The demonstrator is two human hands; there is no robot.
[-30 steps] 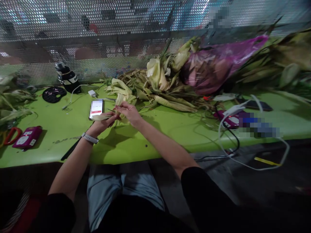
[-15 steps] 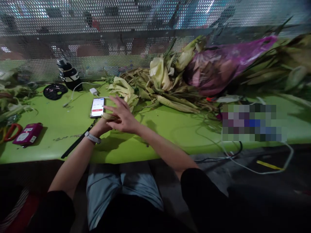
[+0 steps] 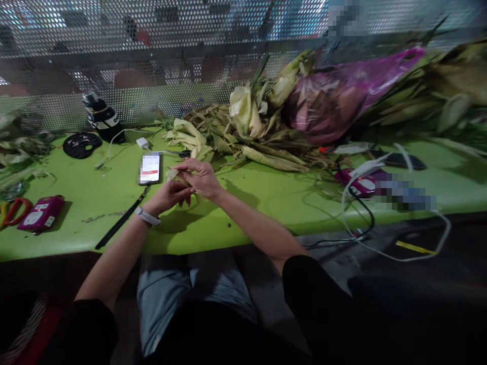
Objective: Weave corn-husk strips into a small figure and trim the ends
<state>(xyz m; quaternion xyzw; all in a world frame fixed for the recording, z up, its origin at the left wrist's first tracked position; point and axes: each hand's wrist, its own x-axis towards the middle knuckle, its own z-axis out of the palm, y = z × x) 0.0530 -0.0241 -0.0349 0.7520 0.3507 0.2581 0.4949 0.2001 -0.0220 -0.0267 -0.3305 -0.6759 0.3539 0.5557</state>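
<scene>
Both my hands meet over the green table (image 3: 266, 203), just right of a phone (image 3: 150, 169) with a lit screen. My left hand (image 3: 169, 195), with a white watch on its wrist, is curled round a pale corn husk piece (image 3: 173, 175). My right hand (image 3: 201, 177) has its fingers bent over the same husk piece from above. A heap of corn husks and leaves (image 3: 236, 132) lies right behind my hands.
A purple plastic bag (image 3: 335, 101) lies on the heap at the right. Cables (image 3: 365, 203) and pink devices (image 3: 361, 185) are at the right, a magenta device (image 3: 38, 213) and red-handled tool (image 3: 13, 210) at the left, a black bottle (image 3: 101, 119) by the mesh wall.
My right hand, spread flat over the left half a second ago, has closed back down on the husk piece. Both hands stayed beside the phone.
</scene>
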